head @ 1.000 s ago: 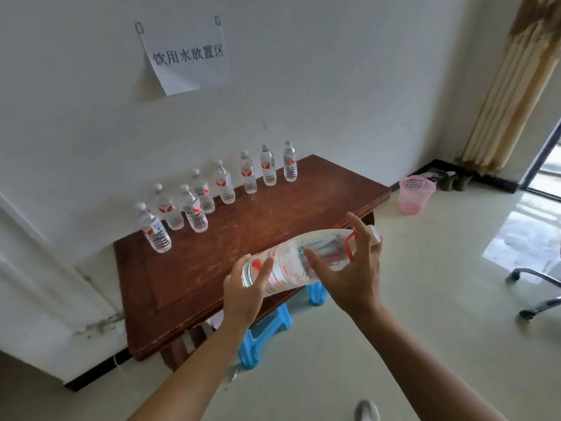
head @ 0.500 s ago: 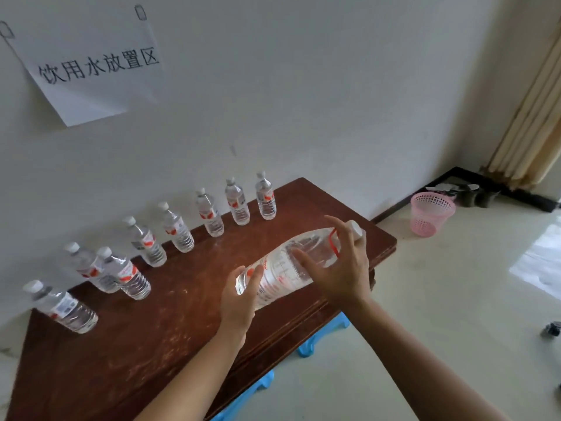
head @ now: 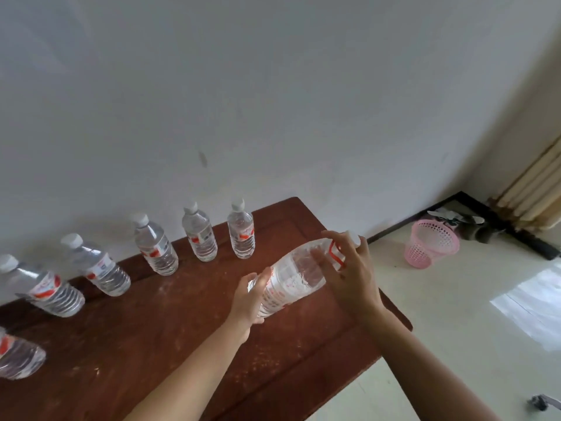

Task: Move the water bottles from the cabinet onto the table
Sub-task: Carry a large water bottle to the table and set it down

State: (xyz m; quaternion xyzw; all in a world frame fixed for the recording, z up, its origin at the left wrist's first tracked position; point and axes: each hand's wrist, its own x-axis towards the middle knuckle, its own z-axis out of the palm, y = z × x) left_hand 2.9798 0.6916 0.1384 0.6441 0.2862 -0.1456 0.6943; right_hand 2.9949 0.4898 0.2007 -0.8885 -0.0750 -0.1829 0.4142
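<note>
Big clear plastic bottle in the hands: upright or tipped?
Tipped: the big clear plastic bottle slants nearly sideways, white cap end raised, held between left hand and right hand.

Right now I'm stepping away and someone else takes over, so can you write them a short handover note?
Left hand cups the base of the large bottle; right hand grips its neck end at the red handle.
The bottle is tilted in the air over the table, not set down.
Done: six small bottles stand on the table.
Left: stand this one down; cabinet out of view.
</note>
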